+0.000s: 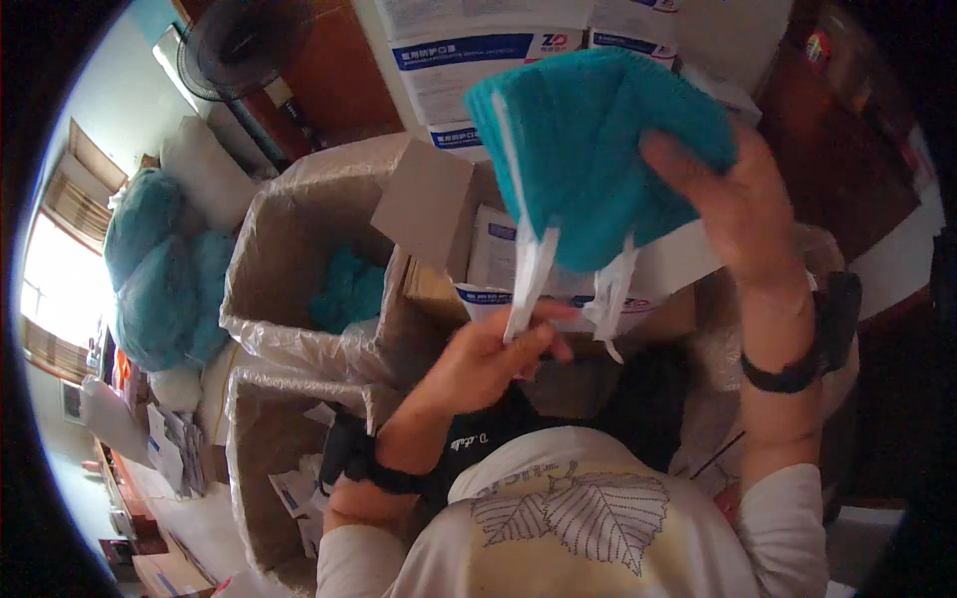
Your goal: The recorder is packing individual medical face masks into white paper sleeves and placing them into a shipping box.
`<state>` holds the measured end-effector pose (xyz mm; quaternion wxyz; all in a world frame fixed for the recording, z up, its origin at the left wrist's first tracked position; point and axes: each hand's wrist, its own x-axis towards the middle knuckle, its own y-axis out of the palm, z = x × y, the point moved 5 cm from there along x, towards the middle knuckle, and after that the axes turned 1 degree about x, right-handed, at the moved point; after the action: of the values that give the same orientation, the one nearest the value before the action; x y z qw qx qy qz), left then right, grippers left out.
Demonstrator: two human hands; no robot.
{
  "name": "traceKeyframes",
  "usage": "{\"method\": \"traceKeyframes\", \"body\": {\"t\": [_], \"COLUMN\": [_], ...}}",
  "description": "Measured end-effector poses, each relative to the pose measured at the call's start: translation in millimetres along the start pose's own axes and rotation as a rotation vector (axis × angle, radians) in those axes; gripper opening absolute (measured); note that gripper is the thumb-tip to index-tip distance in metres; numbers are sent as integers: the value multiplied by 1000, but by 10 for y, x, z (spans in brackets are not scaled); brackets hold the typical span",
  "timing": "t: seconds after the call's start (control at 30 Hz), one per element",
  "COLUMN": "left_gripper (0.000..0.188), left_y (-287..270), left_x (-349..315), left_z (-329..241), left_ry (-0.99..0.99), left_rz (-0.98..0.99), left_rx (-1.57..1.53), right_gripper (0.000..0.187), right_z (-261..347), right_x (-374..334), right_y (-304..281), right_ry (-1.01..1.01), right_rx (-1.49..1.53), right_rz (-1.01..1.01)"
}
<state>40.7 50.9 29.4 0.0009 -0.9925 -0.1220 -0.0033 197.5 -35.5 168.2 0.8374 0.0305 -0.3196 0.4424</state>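
Note:
A teal folded face mask [598,140] with white ear straps is held up in front of me, tilted. My right hand [743,199] grips it by its right side, thumb on the near face and the other fingers hidden behind. Below its lower edge, my left hand [498,354] pinches one white strap [530,274] between thumb and finger. A second white strap [610,299] dangles loose to the right of that. Behind the mask stands an open carton [424,199] with a white packet [495,244] in it.
A plastic-lined box [289,214] at the left contains teal masks [351,289]. Nearer me, another lined box [249,448] holds white packets [297,493]. White and blue cartons [478,75] are stacked at the back. Stuffed teal bags [164,269] and a black fan [239,45] stand at far left.

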Motion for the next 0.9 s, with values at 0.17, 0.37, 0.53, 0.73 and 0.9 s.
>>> {"method": "traceKeyframes", "body": {"t": [0.17,0.37,0.53,0.73,0.9], "left_gripper": [25,40,78,88,37], "left_y": [-44,-64,28,582,774], "left_x": [-134,117,346,401,319], "left_z": [197,-58,-13,-1,203], "left_ry": [-106,-38,146,13,-306], "left_rz": [17,35,133,473,463], "left_rx": [62,515,226,-162,-46], "right_gripper": [24,27,28,30,29], "right_z": [-32,146,329,196,-52], "right_x": [60,110,197,243,255], "right_y": [-206,-113,-109,-78,-110], "right_ry": [101,18,130,67,-45], "right_rx": [-20,15,100,150,1], "right_rz": [175,194,244,263,259]}}
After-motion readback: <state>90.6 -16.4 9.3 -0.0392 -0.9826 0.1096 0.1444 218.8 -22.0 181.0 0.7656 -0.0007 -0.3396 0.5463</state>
